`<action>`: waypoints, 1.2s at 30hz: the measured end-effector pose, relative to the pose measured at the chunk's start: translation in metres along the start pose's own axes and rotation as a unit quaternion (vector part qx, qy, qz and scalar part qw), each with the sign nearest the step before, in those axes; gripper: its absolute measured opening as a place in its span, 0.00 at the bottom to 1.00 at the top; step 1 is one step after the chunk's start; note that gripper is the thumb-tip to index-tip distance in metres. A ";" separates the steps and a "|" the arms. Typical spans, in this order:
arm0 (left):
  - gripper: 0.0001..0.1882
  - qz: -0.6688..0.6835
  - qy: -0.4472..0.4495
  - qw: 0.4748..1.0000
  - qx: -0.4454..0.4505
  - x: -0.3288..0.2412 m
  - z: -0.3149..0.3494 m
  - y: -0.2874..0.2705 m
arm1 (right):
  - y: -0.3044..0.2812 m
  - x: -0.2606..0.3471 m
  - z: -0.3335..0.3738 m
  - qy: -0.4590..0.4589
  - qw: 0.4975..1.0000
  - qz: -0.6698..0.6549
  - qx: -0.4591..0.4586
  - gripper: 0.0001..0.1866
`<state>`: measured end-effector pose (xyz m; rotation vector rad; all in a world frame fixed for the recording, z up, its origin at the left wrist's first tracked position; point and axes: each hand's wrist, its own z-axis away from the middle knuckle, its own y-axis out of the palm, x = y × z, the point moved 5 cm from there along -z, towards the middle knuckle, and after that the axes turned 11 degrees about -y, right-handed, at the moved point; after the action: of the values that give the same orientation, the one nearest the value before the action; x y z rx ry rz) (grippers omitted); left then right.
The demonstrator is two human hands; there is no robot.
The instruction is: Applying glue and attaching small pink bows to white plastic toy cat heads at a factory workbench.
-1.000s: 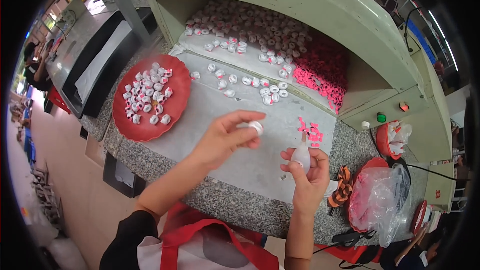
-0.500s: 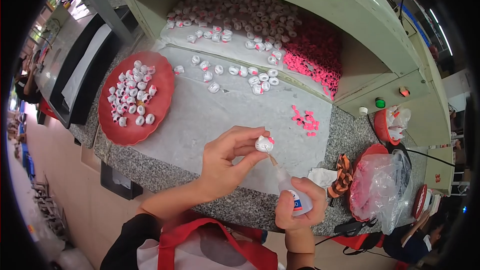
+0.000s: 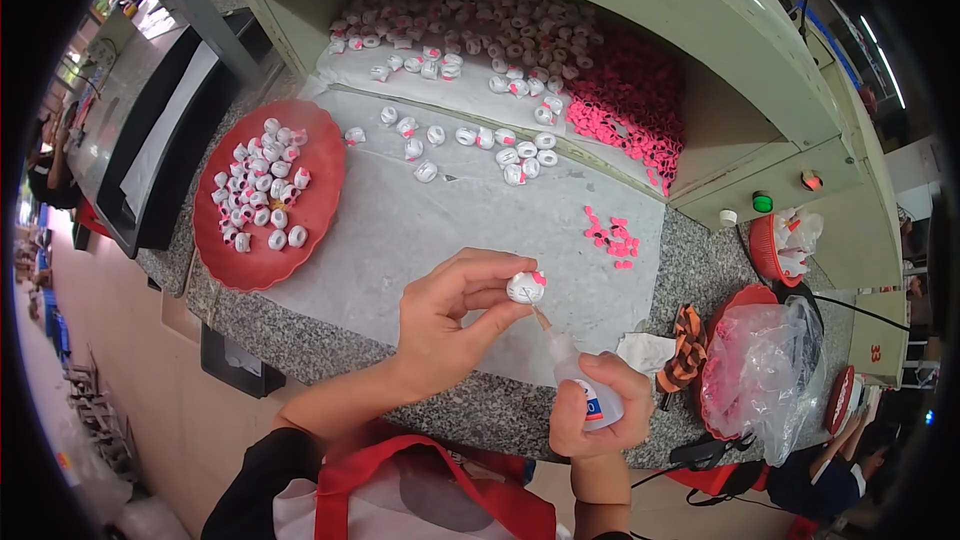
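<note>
Between the thumb and fingers of my left hand [image 3: 450,315] is a small white cat-head figure [image 3: 524,288] with a pink bow at its upper right. My right hand [image 3: 603,408] grips a clear squeeze bottle [image 3: 572,365], tilted so that its thin nozzle meets the lower part of the figure. Whether liquid comes out is too small to tell. Beyond my hands, loose pink bow pieces [image 3: 612,237] lie on a pale paper sheet [image 3: 380,275]. Several more white cat heads [image 3: 509,156] are scattered along the sheet's far side.
At the left stands a red scalloped plate [image 3: 218,258] heaped with white heads. A green metal cabinet [image 3: 760,90] arches over piles of heads and pink bows [image 3: 625,110]. To the right are an orange-black cloth bundle [image 3: 684,350], a plastic bag [image 3: 765,370] and a red basket [image 3: 764,252].
My left hand and the cat head have shifted very slightly left. The bottle's nozzle stays at the figure, and both grips are the same.
</note>
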<state>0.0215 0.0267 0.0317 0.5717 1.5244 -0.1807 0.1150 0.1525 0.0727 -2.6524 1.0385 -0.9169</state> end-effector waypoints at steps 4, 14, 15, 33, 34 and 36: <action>0.17 -0.004 0.006 1.000 0.007 -0.001 0.000 0.000 | 0.001 0.001 0.002 0.004 1.000 -0.013 -0.001 0.16; 0.16 -0.014 0.012 1.000 -0.006 0.000 -0.002 -0.001 | -0.005 0.002 -0.007 0.009 1.000 0.010 0.011 0.14; 0.16 -0.009 0.013 1.000 -0.004 0.000 -0.001 0.000 | -0.005 0.002 -0.007 0.007 1.000 0.013 0.008 0.14; 0.16 0.112 -0.143 0.983 0.021 0.005 -0.005 0.001 | -0.005 0.002 -0.009 -0.009 1.000 0.017 0.018 0.15; 0.16 0.112 -0.143 0.983 0.022 0.005 -0.005 0.001 | -0.005 0.003 -0.009 -0.008 1.000 0.018 0.018 0.15; 0.16 0.118 -0.136 0.983 0.029 0.005 -0.005 0.001 | -0.006 0.003 -0.008 -0.009 1.000 0.015 0.014 0.15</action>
<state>0.0176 0.0313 0.0271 0.7392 1.1802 -0.1153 0.1152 0.1560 0.0830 -2.6107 1.0511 -0.8940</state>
